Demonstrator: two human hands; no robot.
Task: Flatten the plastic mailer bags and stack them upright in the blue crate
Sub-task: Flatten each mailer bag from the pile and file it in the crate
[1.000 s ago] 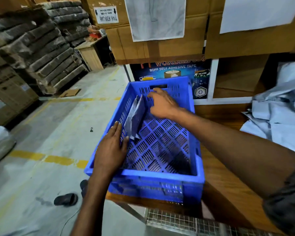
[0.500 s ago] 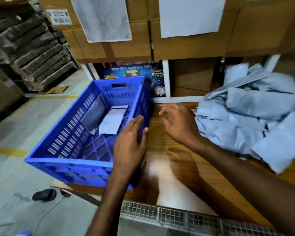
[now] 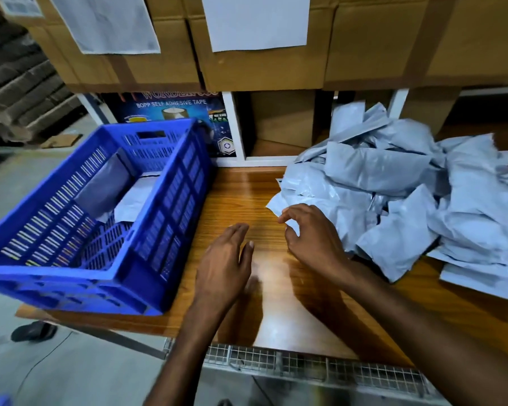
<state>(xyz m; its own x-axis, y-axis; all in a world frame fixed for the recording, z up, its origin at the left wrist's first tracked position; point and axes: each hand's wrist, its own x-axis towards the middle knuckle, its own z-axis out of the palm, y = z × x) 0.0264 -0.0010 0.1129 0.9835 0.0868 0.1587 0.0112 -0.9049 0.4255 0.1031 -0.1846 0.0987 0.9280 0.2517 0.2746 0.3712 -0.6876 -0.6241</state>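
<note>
The blue crate [image 3: 147,238] stands on the left part of the wooden table [image 3: 247,194]. Inside it one grey mailer bag [image 3: 103,186] leans on the left wall and a white one [image 3: 135,197] lies slumped beside it. A loose heap of grey mailer bags [image 3: 393,194] covers the table's right side. My left hand [image 3: 226,265] hovers over the bare wood just right of the crate, fingers relaxed and empty. My right hand [image 3: 311,238] is at the heap's near left edge, fingers curled over a bag corner; whether it grips the corner is unclear.
Taped cardboard boxes [image 3: 261,63] with paper sheets on them sit on a shelf behind the table. Below them is a printed tape carton [image 3: 176,106]. A wire mesh edge [image 3: 305,364] runs along the table front. The floor, with a dark sandal [image 3: 33,331], lies to the left.
Both hands left the crate and moved right. The view swung right, bringing the heap of bags into sight. My right hand reached the heap's edge.
</note>
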